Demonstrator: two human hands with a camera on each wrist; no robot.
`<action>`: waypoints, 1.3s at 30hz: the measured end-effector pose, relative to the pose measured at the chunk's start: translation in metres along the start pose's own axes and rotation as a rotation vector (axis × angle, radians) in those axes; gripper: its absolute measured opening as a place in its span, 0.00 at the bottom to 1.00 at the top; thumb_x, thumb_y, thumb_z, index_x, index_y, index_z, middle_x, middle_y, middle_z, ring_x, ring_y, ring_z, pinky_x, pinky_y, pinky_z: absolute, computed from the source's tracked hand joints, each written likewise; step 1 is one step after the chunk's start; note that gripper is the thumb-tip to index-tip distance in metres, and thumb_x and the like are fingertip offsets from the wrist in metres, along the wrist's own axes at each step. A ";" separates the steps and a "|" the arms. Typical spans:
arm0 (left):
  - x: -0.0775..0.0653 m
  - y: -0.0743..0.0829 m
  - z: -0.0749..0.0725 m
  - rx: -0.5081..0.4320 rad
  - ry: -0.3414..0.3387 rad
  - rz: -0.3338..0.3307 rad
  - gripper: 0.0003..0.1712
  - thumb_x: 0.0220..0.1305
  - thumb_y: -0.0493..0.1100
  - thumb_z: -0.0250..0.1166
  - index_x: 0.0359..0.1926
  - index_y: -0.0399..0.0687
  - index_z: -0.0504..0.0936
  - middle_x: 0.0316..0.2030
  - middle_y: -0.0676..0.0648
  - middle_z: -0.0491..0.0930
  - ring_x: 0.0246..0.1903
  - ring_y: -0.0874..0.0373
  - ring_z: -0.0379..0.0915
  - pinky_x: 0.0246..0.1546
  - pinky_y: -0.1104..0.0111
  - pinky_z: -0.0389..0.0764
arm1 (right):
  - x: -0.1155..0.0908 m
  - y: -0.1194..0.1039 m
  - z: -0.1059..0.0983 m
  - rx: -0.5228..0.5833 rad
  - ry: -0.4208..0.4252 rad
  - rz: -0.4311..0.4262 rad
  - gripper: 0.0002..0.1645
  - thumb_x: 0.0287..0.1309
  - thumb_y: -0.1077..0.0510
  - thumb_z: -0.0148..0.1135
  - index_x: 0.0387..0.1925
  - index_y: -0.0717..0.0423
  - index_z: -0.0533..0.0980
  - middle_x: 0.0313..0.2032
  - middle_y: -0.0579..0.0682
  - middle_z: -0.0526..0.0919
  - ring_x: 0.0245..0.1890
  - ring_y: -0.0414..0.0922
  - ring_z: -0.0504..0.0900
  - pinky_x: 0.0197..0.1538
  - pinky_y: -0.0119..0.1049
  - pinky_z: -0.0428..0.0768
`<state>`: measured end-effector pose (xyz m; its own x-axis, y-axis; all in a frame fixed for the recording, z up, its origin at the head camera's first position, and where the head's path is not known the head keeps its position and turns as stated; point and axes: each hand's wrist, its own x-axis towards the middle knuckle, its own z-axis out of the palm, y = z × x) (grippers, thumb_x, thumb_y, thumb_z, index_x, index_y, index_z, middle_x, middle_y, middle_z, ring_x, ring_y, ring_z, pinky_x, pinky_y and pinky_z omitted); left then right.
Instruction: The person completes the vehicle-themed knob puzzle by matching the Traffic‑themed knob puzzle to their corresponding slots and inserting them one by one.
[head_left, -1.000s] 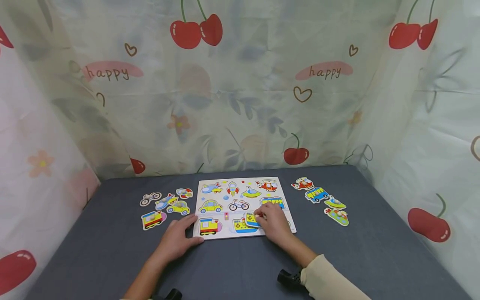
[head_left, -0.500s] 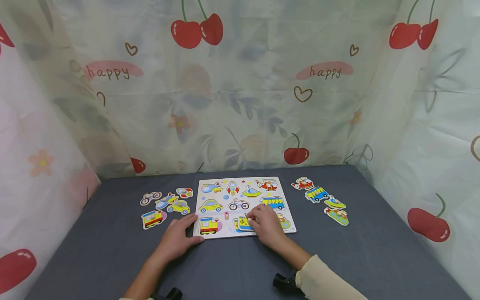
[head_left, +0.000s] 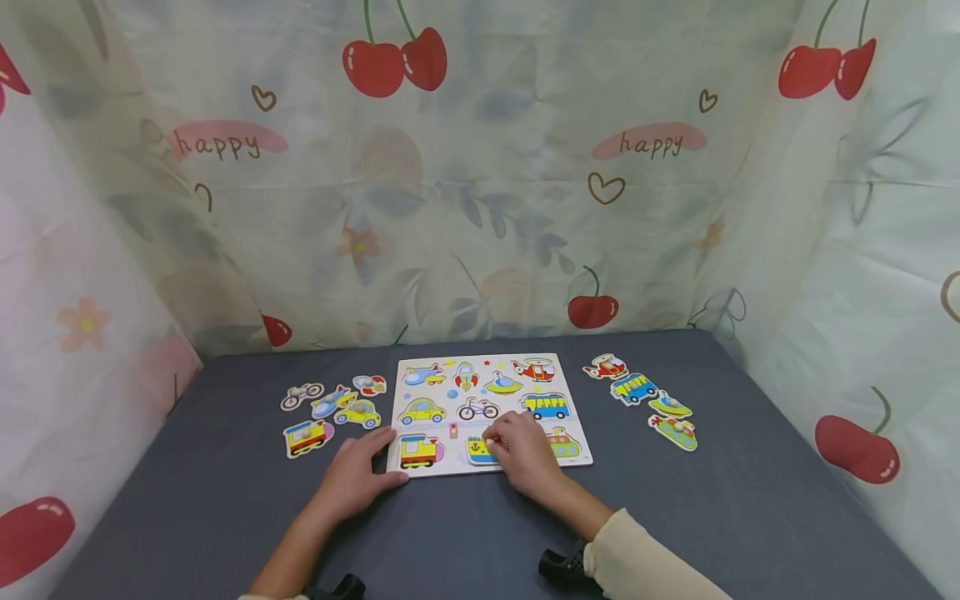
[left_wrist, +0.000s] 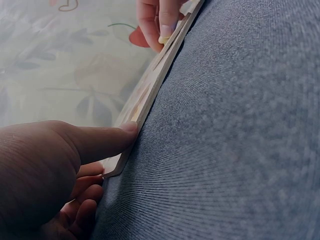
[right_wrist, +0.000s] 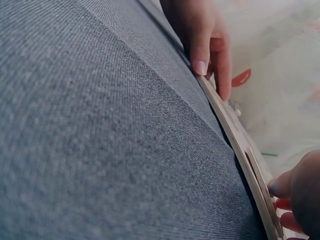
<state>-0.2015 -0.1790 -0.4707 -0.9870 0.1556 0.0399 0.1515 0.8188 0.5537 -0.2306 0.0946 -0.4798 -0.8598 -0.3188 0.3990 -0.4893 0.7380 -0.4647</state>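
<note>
A white puzzle board (head_left: 455,457) printed with vehicles lies on the dark cloth. My right hand (head_left: 528,457) pinches a yellow-and-blue ship puzzle piece (head_left: 477,451) by its small knob (left_wrist: 164,39), over the printed ship in the bottom row. The fingers hide the piece's right part. Seen low from the right wrist, the piece (right_wrist: 261,176) lies close on the board, slightly tilted; whether it sits in the recess I cannot tell. My left hand (head_left: 354,473) grips the board's front left corner, thumb on the front edge and fingers along the left side.
Left of the board lie loose pieces: a bicycle (head_left: 302,397), plane (head_left: 330,403), rocket (head_left: 370,385), car (head_left: 357,415) and train (head_left: 307,438). On the right are a helicopter (head_left: 606,367), bus (head_left: 633,389), flying saucer (head_left: 671,406) and green submarine-like piece (head_left: 673,433).
The right hand has carried the ship piece left until it covers the printed ship. It looks lower and flatter now. The left hand and board have stayed put.
</note>
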 end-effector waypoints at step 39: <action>0.001 -0.004 0.003 0.005 0.008 -0.003 0.41 0.51 0.52 0.76 0.65 0.44 0.74 0.64 0.45 0.71 0.56 0.47 0.65 0.54 0.53 0.68 | 0.017 0.014 -0.027 -0.045 -0.122 -0.148 0.07 0.57 0.58 0.66 0.37 0.54 0.85 0.35 0.45 0.84 0.40 0.45 0.78 0.48 0.43 0.74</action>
<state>-0.2028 -0.1800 -0.4753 -0.9879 0.1485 0.0453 0.1487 0.8219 0.5499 -0.2481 0.1159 -0.4584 -0.7918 -0.4934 0.3599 -0.6067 0.7029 -0.3712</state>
